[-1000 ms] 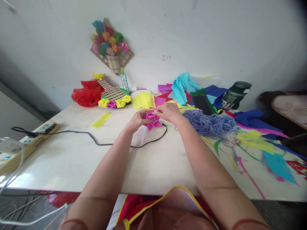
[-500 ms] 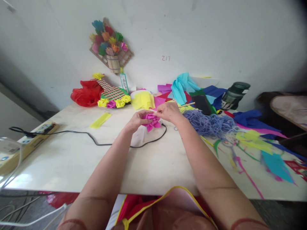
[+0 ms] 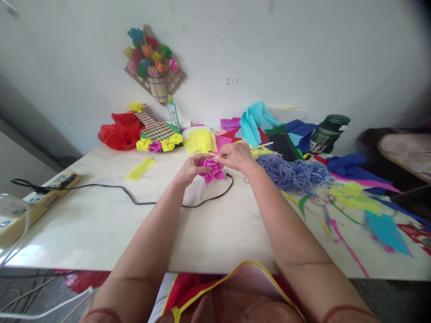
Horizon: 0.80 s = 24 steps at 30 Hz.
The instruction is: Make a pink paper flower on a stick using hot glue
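A bright pink paper flower (image 3: 213, 171) is pinched in my left hand (image 3: 193, 168), its petals spreading below the fingers. My right hand (image 3: 235, 156) has its thumb and fingers closed on a thin wooden stick (image 3: 264, 146), which pokes out to the right behind the knuckles. Both hands' fingertips meet at the top of the flower, so the exact contact between stick and petals is hidden. Just right of my right hand lies a tangle of blue-purple yarn (image 3: 292, 172). Yellow paper pieces (image 3: 200, 141) rest behind the left hand.
A power strip (image 3: 60, 184) sits on the left, its black cable (image 3: 134, 202) running under my hands. At the back are a decorated stick craft (image 3: 156, 128), a glue bottle (image 3: 173, 115), a phone (image 3: 283, 146) and a dark green flask (image 3: 330, 133). Paper scraps (image 3: 387, 231) cover the right side.
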Available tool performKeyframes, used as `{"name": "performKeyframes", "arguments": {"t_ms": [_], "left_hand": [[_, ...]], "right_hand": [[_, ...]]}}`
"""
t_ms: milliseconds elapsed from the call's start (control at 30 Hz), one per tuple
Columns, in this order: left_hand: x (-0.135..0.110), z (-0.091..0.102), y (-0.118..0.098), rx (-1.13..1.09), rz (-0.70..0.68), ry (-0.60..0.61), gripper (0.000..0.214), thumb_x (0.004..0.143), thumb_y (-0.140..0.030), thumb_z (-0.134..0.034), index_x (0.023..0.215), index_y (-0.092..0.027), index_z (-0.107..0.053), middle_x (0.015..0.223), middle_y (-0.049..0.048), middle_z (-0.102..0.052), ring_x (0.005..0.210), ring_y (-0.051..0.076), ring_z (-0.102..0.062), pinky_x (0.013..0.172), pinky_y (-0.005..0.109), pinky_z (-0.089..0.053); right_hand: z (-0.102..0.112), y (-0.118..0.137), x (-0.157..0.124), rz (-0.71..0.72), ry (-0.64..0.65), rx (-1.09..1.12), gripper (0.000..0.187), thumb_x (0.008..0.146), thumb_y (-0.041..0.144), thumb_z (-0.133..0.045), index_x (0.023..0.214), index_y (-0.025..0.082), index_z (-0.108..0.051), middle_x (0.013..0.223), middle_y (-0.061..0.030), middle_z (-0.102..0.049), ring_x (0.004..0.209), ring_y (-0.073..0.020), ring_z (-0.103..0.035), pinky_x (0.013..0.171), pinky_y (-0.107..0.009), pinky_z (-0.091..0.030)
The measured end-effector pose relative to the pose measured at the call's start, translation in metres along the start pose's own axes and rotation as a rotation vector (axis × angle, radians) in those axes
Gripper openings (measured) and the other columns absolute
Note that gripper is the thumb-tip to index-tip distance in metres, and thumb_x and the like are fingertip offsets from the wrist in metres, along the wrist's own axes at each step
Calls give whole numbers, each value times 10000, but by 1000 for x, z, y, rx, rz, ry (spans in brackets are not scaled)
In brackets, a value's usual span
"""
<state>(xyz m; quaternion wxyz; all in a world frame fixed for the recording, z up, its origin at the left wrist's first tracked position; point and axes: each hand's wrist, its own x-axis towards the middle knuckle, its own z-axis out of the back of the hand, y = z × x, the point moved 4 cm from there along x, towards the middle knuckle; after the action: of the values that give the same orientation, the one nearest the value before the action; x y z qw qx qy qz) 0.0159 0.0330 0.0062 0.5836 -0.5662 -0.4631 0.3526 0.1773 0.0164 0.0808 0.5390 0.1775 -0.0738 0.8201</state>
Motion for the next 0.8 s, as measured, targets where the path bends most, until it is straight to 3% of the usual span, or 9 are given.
{"name": "performKeyframes", "arguments": {"t_ms": [267, 567, 800], "left_hand": [[-2, -2, -4, -18, 17, -18, 561, 487, -225, -876, 1021, -150, -717, 780, 34, -735, 659, 159, -678, 558, 223, -494], [0, -2, -7, -46, -108, -75, 423, 469, -263, -882, 854, -169, -732, 801, 27, -737, 711, 157, -680, 627, 250, -514], [0, 2, -6, -4, -102, -102, 442, 480, -313, -893, 869, -168, -740, 827, 54, -754, 722, 182, -684, 606, 260, -501]], "right_hand": [[-1, -1, 1, -15, -14, 22, 287, 824, 446, -641, 855, 199, -783, 898, -79, -768, 876, -231, -668, 761, -320, -394], [-2, 0, 1, -16, -35, 28, 316, 860, 449, -600, 828, 186, -771, 889, -82, -764, 862, -217, -658, 743, -311, -385], [-1, -8, 2, 31, 92, 143, 252, 891, 334, -579, 915, 175, -774, 959, -73, -757, 884, -184, -648, 731, -271, -394]]}}
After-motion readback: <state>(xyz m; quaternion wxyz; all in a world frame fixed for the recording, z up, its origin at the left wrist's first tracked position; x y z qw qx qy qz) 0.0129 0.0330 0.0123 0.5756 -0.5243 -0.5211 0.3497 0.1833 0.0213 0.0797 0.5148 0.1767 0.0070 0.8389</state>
